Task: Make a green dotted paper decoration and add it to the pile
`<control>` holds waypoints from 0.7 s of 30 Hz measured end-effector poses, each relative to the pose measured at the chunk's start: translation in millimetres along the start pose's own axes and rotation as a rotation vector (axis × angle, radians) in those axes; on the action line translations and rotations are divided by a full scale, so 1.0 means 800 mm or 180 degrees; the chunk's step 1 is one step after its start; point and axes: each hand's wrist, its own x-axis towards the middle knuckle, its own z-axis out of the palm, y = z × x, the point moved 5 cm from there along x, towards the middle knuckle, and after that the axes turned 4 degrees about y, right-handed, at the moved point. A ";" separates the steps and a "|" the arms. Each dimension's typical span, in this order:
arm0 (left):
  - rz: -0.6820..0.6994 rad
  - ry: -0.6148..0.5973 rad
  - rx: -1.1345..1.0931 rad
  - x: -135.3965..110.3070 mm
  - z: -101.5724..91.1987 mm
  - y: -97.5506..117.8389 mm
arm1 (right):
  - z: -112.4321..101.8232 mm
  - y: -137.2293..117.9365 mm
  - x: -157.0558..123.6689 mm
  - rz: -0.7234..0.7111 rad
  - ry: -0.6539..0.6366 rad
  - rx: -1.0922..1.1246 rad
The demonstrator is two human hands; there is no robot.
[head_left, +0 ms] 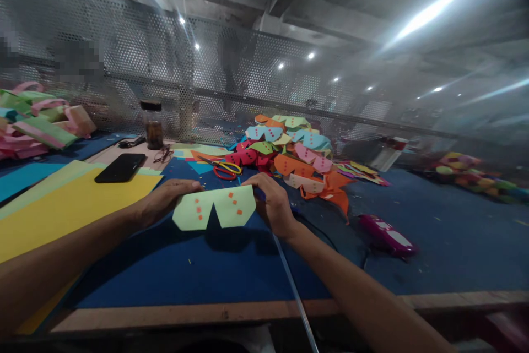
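Between my hands is a pale green paper mask [235, 215] with small orange squares and a V-shaped notch in its lower edge. My left hand [176, 196] grips its upper left corner, fingers mostly behind the paper. At the right end, my right hand [273, 204] has its fingers closed on the mask's edge. A blue part shows under the right hand, and a long clear glue stick [291, 281] runs from there past the table edge; whether this hand also holds it I cannot tell. Beyond the mask lie scissors [227, 169] with yellow and red handles.
Finished-looking paper masks [297, 149] in several colours are heaped behind. A black phone [120, 168] rests left near yellow paper sheets [95, 199]. A lidded jar [152, 124] stands behind it. A purple device [386, 236] lies right, and a dark cable [318, 229] crosses the blue tabletop.
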 end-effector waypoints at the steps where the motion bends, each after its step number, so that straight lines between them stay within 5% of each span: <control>1: 0.0015 -0.0026 -0.0003 0.000 0.000 0.001 | -0.002 0.000 0.001 -0.0019 0.0036 -0.0023; 12: 0.0408 -0.0363 0.0180 0.001 0.002 0.003 | -0.014 -0.006 0.004 0.0019 0.0421 0.0071; 21: 0.0553 -0.0598 0.0571 -0.003 0.008 0.006 | -0.012 -0.002 0.003 0.0710 0.0445 0.0708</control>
